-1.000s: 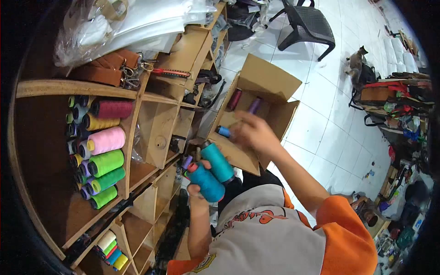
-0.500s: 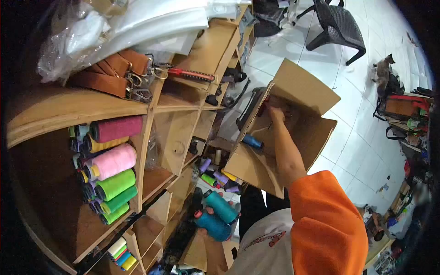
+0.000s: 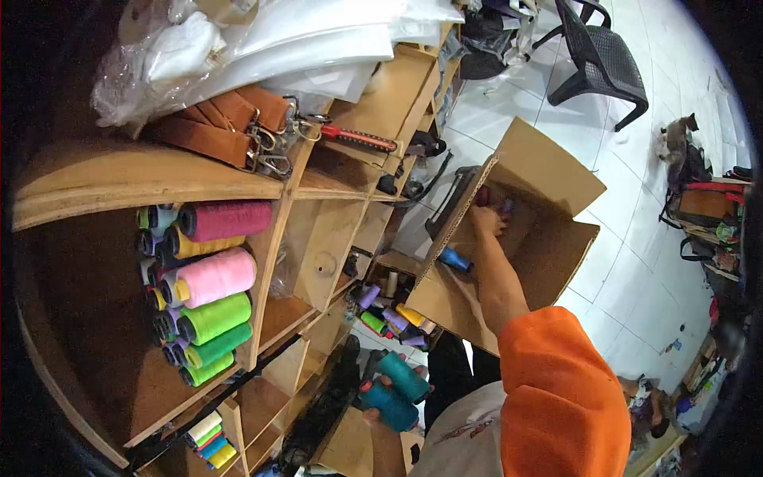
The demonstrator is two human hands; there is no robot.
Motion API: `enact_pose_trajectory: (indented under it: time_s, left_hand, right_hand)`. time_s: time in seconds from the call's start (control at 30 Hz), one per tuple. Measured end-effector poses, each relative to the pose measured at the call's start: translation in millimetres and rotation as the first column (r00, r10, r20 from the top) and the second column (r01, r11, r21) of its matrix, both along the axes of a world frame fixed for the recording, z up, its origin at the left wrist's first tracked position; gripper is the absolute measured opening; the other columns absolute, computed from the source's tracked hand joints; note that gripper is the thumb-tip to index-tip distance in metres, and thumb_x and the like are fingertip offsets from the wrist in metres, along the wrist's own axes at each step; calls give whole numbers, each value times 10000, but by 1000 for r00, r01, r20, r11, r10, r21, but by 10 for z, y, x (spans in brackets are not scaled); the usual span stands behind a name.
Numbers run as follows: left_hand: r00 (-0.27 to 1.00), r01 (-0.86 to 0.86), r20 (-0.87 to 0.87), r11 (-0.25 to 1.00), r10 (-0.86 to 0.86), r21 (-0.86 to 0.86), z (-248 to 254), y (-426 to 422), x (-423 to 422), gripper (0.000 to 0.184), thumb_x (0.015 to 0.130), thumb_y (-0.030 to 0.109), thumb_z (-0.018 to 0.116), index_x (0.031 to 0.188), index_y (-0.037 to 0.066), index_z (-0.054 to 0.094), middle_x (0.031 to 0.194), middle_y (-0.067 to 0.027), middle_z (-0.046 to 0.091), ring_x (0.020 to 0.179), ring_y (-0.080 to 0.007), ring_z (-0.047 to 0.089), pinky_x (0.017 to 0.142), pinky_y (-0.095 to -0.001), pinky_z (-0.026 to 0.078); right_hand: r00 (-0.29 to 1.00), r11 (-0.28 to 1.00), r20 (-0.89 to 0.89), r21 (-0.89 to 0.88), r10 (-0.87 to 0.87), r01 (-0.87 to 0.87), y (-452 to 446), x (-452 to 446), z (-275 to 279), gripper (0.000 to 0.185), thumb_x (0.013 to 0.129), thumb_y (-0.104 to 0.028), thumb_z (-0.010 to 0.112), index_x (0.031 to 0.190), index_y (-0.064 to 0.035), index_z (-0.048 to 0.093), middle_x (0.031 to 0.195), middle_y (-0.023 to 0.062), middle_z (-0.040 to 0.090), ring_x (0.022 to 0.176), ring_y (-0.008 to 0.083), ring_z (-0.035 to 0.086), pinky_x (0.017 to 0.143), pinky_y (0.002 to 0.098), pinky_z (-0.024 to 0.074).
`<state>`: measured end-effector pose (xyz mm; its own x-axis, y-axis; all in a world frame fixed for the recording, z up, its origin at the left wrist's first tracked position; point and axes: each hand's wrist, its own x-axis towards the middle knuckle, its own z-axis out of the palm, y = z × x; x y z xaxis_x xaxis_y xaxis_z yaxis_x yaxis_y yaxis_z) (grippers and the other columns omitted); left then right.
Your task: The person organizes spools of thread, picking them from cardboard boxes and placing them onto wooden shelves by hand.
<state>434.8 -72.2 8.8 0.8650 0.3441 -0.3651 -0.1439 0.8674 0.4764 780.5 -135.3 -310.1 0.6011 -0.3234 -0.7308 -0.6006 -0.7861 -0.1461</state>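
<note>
The right hand (image 3: pixel 486 222) is down inside the open cardboard box (image 3: pixel 560 266), fingers partly bent beside a dark red spool (image 3: pixel 482 195); whether they grip it or only rest against it cannot be told; a purple spool (image 3: pixel 507 207) lies just beyond the fingertips, and a blue spool (image 3: pixel 455 259) lies nearer the forearm, clear of the hand. The left hand (image 3: pixel 373 416) is curled around two thread spools, a lighter teal spool (image 3: pixel 404 376) and a darker teal spool (image 3: pixel 391 406), held side by side outside the box.

A second ago the right hand was a blur above the near part of the box; it is now deep among the spools there, while the left hand keeps the same pair; so the work now involves both hands at once, one holding and one at the box's contents.

Farther out, loose spools (image 3: pixel 395 319) in purple, green and yellow lie in a heap beside the box; on the wooden shelf (image 3: pixel 151 191) more spools are stacked, a pink spool (image 3: pixel 218 276) among them; a black chair (image 3: pixel 600 67) stands on the tiled floor beyond.

The right palm is hidden; the dark red spool is partly covered and dim in shadow; most of the left palm is behind the teal pair, and the heap is partly cut off by the box's edge.
</note>
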Motion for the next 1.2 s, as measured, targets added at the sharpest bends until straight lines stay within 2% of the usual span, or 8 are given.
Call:
enact_pose_trajectory:
  time_s: [0.27,0.37,0.47,0.6,0.8,0.97,1.1,1.2]
  left_hand:
    - [978,-83,-182,991,102,110,-128,80,-325,837,726,622,601,1377,157,353,1415,-155,355,1260,-419,381,996,-590,359]
    - [967,-121,-210,986,143,113,-169,170,-499,915,738,685,566,1421,136,302,1426,-170,346,1252,-408,401,1008,-557,367]
    - [990,-64,117,996,72,-66,-95,380,-385,813,736,702,576,1345,179,446,1514,-184,158,1342,-416,273,1052,-598,283]
    - [930,-144,345,989,128,22,157,553,-144,816,747,681,578,1273,66,473,1452,-216,271,1258,-445,393,1020,-598,333]
    - [909,-155,393,988,137,15,316,658,-443,851,760,698,542,1394,156,375,1484,-221,190,1310,-460,299,987,-640,345]
    - [924,-283,305,949,231,140,388,622,-984,808,827,622,488,1417,94,328,1452,-137,348,1317,-312,367,1099,-478,284]
    - [866,-372,322,923,382,-96,122,508,-1483,867,786,573,598,1417,61,296,1396,-152,416,1230,-325,475,1049,-486,359]
    - [842,-386,345,910,415,-153,179,439,-1859,879,779,598,592,1421,78,293,1393,-174,410,1243,-347,455,1051,-507,350]
  right_hand:
    - [961,967,109,-47,255,-251,-199,-214,-274,681,763,-561,595,1030,62,659,1139,250,605,1054,383,579,988,595,308]
    - [943,954,274,279,-187,108,-379,-274,-466,553,793,-436,634,1036,60,614,1018,211,627,888,314,619,876,473,413]
    - [788,474,-149,726,-598,497,-355,-274,403,377,816,-303,660,1027,2,591,888,131,636,742,247,620,715,362,489]
    - [910,313,-360,857,-206,410,-347,-460,2100,411,828,-377,627,1093,-65,585,958,78,633,860,208,609,762,347,487]
    - [973,240,-23,970,230,-34,-229,-1721,4372,458,750,-224,659,1143,-19,543,1012,55,596,921,154,564,848,309,439]
    - [542,-14,318,871,778,-491,378,-2731,4955,546,768,-181,687,1236,24,497,1089,89,570,1015,178,533,906,300,407]
    - [-39,-436,685,418,728,-797,641,-3328,4905,424,774,-227,703,1092,31,591,1120,238,529,1066,320,529,927,383,406]
    - [35,-341,537,584,843,-737,724,-3673,4915,528,774,-247,710,1178,47,541,1177,247,513,1084,316,526,929,385,412]
